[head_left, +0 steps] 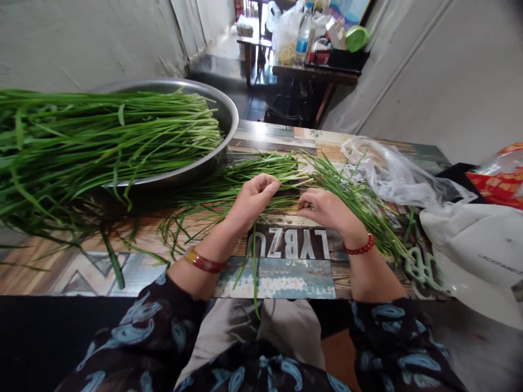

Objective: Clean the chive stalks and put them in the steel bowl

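Observation:
Long green stalks with pale ends lie in a loose pile [229, 182] across the middle of the table. My left hand [254, 200] is closed in a pinch at the near side of this pile, on a thin green stalk whose leaves [255, 272] hang down past the table's front edge. To its right, my right hand [322, 207] is held with curled fingers beside the pale ends; what is between the fingertips, if anything, is too small to make out. A second bunch of stalks [359, 201] lies slantwise just beyond and right of my right hand.
A metal basin [231, 111] heaped with long green stalks [122, 136] stands at the left. On the right are a clear plastic bag [400, 174], green-handled scissors [423, 267] and a white cap [474, 256]. Farther back, another table [314, 75] holds bags and a bottle.

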A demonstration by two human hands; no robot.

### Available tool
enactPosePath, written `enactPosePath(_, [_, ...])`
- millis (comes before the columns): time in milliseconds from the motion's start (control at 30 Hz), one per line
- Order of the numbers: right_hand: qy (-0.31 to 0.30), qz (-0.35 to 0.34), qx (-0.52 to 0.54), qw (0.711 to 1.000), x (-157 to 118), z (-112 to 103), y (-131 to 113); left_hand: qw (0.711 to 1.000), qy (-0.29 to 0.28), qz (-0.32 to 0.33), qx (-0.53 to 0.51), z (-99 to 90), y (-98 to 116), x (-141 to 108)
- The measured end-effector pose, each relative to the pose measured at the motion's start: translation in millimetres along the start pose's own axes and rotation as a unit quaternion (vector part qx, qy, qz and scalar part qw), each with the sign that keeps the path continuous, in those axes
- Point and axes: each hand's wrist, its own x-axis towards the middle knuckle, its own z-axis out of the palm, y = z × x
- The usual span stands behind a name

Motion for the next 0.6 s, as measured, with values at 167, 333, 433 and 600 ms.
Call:
enactPosePath(167, [-0.003,-0.054,-0.01,0.998,-0.3,-2.6,-4.5,0.997,-0.001,0.021,0.079,-0.6,-0.9,0.8])
enactPosePath(333, [0.076,-0.092,0.023,0.993,3.7,3.7,-15.1,0.983,-0.079,0.029,0.166,0.1,0.3,-0.8])
enactPosePath(433, [0.121,-0.094,0.036,0.988,5.5,9.0,-17.4,0.971,-0.138,0.003,0.198,0.0,-1.8,-1.4])
enactPosePath(600, [0.147,-0.057,0.094,0.983,7.0,11.9,-19.2,0.959,-0.195,-0.002,0.207,-0.1,-5.9,-0.5])
